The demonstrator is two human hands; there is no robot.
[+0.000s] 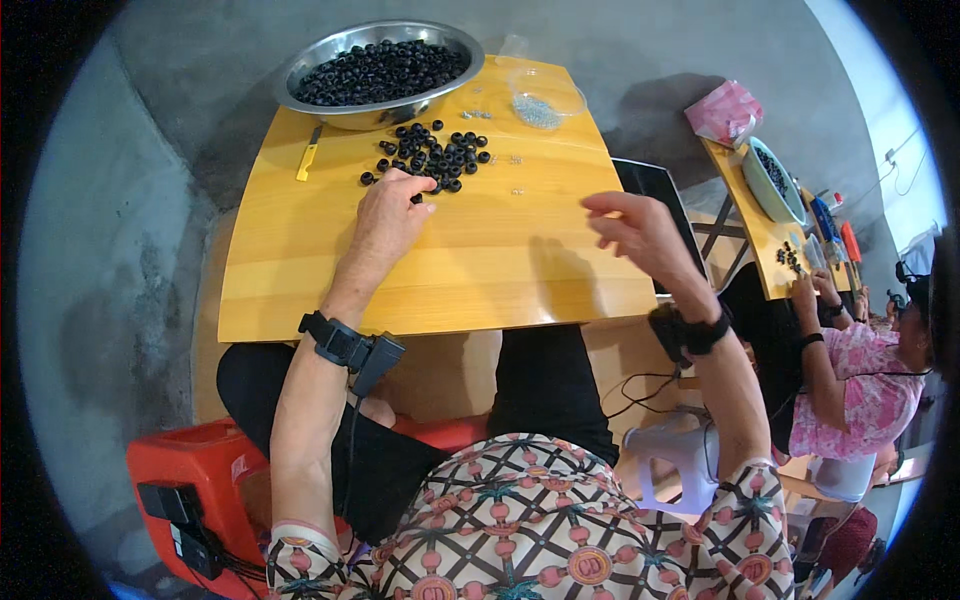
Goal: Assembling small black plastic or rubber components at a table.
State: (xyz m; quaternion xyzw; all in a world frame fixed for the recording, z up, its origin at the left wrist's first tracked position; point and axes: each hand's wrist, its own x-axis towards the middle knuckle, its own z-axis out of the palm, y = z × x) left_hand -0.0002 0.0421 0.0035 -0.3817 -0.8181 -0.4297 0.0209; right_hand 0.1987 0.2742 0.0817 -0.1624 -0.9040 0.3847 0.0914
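Note:
My left hand (388, 218) is over the near side of a loose pile of small round black pieces (425, 155). Its thumb and forefinger close on one black piece (417, 199) just above the yellow table (400, 285). My right hand (640, 232) hangs in the air over the table's right edge, slightly blurred. Its thumb and fingers are apart, and I see nothing between them. A few tiny shiny bits (516, 160) lie on the wood right of the pile.
A large steel bowl (455, 38) full of black pieces stands at the back left. Nearby are a yellow cutter knife (307, 162) and a clear round container (570, 97) with small silvery parts. A dark tray (648, 180) lies beyond the right edge. Another person (850, 395) works farther right.

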